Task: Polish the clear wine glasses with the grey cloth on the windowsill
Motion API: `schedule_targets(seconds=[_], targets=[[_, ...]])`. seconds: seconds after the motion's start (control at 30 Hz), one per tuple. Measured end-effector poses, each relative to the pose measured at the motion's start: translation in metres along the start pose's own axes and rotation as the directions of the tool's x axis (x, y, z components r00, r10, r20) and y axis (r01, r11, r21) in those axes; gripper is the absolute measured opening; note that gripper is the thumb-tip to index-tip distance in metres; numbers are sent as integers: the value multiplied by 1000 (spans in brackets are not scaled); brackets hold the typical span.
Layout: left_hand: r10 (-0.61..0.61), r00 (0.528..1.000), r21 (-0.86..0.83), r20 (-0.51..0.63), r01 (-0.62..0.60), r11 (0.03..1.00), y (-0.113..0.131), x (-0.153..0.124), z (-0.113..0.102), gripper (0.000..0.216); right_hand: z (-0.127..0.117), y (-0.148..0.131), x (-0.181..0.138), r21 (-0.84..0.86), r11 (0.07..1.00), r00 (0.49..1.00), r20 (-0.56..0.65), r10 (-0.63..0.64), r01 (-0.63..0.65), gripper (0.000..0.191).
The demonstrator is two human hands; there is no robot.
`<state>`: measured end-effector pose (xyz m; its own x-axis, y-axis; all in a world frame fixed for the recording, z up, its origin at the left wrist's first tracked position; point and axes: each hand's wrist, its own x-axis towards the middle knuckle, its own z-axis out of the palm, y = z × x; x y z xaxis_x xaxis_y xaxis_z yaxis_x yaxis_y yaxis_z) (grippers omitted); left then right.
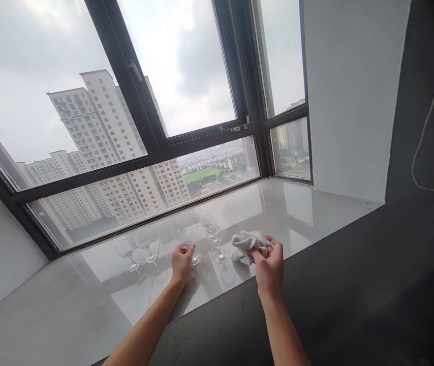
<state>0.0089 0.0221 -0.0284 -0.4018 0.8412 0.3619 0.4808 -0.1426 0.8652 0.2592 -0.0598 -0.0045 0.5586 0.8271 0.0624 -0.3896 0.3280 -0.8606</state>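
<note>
My left hand (182,262) is closed around the bowl of a stemmed wine glass (195,259), whose foot shows just right of my fingers, at or close to the sill. In my right hand (271,264) is a crumpled light grey cloth (246,245), pinched near the sill's front edge. Between my hands, a row of clear wine glasses (220,256) runs back toward the window, overlapping in view. Two more upright glasses, a nearer one (133,265) and one beside it (151,257), stand left of my left hand.
The glossy grey windowsill (98,300) carries strong reflections and ends in a front edge over a dark area. Behind it is a dark-framed window (156,147) with handles. A white wall (354,101) and a hanging bead cord (425,137) are on the right.
</note>
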Motion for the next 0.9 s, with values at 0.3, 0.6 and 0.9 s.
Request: schedule_targets(seconds=[0.3,0.6,0.9], targets=[[8,993,314,116,-44,949,2,46,19,21,-5,7,4,-29,1000,1000,-6,-4,4,70],[-48,979,386,198,-33,922,7,68,-6,36,-10,1,9,22,999,999,-39,25,-24,71],[4,989,537,-148,77,840,-32,56,-113,17,-8,-1,3,49,996,998,-8,68,-68,78]])
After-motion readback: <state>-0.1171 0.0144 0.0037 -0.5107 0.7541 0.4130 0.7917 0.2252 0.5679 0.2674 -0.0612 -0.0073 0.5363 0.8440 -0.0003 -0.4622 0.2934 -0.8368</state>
